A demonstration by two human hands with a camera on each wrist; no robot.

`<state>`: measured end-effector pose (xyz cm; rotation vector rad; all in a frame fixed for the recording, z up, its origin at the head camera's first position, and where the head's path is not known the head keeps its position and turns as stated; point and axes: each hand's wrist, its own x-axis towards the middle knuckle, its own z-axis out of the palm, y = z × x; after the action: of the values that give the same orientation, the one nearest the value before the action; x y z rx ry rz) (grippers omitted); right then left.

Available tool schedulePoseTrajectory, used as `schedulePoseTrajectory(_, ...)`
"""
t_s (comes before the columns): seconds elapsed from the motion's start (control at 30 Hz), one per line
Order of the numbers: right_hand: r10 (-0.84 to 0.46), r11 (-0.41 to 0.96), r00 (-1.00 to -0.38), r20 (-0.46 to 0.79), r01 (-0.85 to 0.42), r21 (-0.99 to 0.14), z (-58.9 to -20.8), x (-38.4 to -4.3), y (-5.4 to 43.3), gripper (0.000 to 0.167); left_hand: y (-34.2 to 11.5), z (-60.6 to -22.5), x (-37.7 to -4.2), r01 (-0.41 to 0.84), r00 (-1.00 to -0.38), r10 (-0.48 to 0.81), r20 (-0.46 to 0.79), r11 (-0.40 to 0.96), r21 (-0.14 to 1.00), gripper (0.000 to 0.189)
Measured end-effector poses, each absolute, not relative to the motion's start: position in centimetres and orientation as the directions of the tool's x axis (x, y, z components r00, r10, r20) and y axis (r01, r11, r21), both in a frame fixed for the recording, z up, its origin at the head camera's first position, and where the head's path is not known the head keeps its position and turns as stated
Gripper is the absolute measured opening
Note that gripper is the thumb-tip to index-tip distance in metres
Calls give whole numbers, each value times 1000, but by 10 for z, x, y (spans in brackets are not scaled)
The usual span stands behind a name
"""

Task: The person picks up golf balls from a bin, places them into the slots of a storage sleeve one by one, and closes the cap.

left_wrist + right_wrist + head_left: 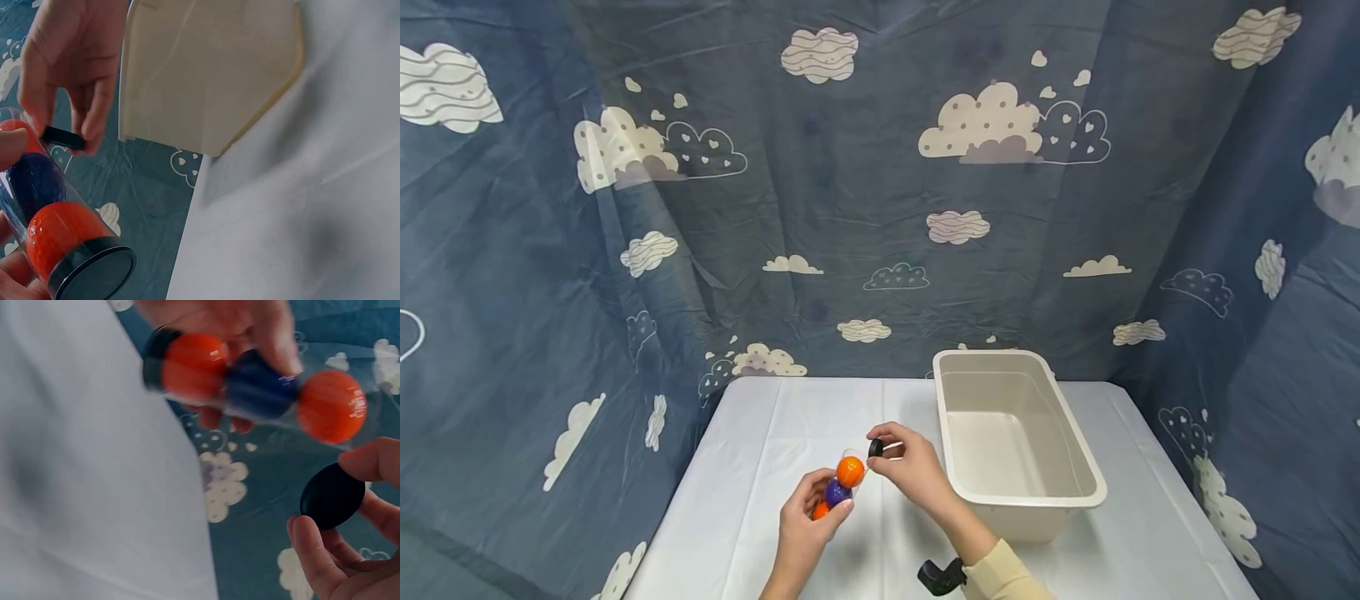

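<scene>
A clear tube (75, 194) with a black end cap (97, 275) holds two orange balls and one dark blue ball in a row. My left hand (805, 521) grips this tube around its middle, tilted, with the thumb across it. An orange ball (331, 406) sits at the end nearer my right hand, and the blue ball (261, 384) is between the two orange ones. My right hand (913, 467) pinches a round black cap (332, 496) by its edge between thumb and fingers. The cap is close to the tube's uncapped end, apart from it.
A beige plastic bin (1022, 500) stands on the white-covered table (760, 475), right of my hands. Dark blue cloth with clouds (865, 183) hangs behind and at both sides. A black wrist device (942, 577) shows by the right sleeve.
</scene>
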<state>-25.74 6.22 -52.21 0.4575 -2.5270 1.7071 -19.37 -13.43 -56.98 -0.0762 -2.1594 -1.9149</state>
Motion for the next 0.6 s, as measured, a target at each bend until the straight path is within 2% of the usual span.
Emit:
schedulePoseTrajectory(0.37, -118, 165, -981, 153, -171, -971, -481, -242, 77, 20, -133, -567, -197, 212, -968, -111, 227, 129, 969, 46)
schedulePoseTrajectory(0.5, -130, 135, -978, 166, -183, -974, -459, -232, 82, 15, -131, -566, -196, 217, -969, -93, 228, 115, 969, 46)
schedulePoseTrajectory(0.6, -156, 126, -972, 174, -194, -973, -460, -232, 83, 14, -130, -566, -197, 220, -970, -84, 230, 110, 969, 45)
